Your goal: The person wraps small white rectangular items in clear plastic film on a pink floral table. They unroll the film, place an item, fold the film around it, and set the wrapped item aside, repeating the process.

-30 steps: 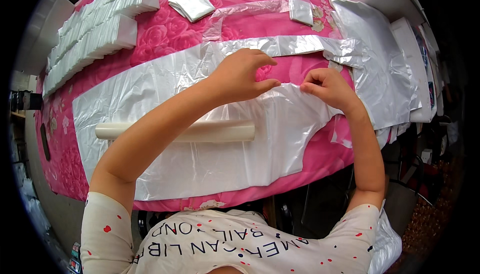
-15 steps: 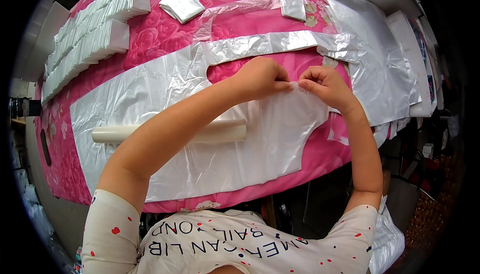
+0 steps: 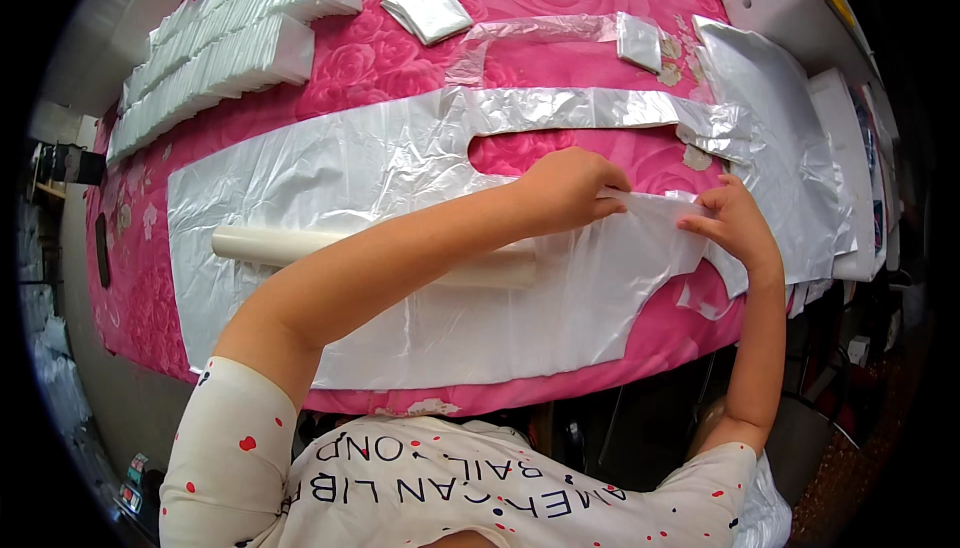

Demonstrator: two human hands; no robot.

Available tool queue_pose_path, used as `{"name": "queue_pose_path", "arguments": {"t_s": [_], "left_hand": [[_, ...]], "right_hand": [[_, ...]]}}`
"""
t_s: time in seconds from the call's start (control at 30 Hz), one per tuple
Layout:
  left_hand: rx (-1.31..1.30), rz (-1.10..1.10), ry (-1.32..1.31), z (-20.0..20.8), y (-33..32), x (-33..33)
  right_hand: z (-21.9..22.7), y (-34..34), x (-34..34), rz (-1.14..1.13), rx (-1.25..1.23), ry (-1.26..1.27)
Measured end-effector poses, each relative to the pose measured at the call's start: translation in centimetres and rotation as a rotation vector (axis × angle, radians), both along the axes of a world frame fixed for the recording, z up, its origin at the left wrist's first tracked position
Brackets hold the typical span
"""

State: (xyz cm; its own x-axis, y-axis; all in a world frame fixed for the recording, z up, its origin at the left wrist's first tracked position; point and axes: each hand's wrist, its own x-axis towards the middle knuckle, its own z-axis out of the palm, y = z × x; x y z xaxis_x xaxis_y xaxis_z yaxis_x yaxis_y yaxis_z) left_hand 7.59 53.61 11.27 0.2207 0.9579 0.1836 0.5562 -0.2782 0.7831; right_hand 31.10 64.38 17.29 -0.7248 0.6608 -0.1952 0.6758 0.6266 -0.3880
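Note:
A large white plastic carrier bag (image 3: 300,163) with cut-out handles lies spread across the table. My left hand (image 3: 577,188) is closed in a pinch on the upper edge of its near handle strip. Farther right, my right hand (image 3: 738,225) pinches the same strip near its end, thumb against fingers. Between the two hands the film is stretched and slightly raised. The bag's far handle strip (image 3: 580,108) rests flat beyond a rounded cut-out. A cream-white tube (image 3: 270,245) lies across the bag, partly hidden beneath my left forearm.
Long rows of folded white bags (image 3: 215,73) stand at the far left. Two small folded packets, a larger one (image 3: 427,8) and a smaller one (image 3: 640,41), sit at the back. More bags (image 3: 785,138) are piled at right. Pink rose-patterned cloth (image 3: 550,388) covers the table.
My hands have moved apart along the strip, the right going farther right, and the film between them is now stretched. The whole scene has shifted slightly right in view.

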Motion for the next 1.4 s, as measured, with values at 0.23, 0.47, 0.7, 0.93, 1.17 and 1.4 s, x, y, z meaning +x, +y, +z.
{"name": "queue_pose_path", "arguments": {"t_s": [0.23,0.47,0.7,0.93,1.17,1.4], "left_hand": [[0.201,0.052,0.117,0.1,-2.8,-4.0],[0.222,0.273,0.277,1.8,-10.0,-13.1],[-0.002,0.253,0.389,2.5,-19.3,-16.9],[0.042,0.350,0.303,1.9,-16.8,-16.4],[0.130,0.347,0.318,0.9,-15.1,-16.8],[0.139,0.323,0.268,0.5,-14.7,-16.9]], "right_hand": [[2.1,-0.4,-0.3,-0.041,0.024,-0.217],[1.6,0.3,2.3,0.044,0.172,-0.236],[1.3,3.9,5.6,-0.274,-0.037,-0.265],[-1.9,-3.3,-8.8,-0.500,-0.543,0.475],[-4.7,-9.4,-22.0,-0.615,-1.410,0.879],[-5.2,-9.0,-22.4,-0.934,-1.419,1.060]]}}
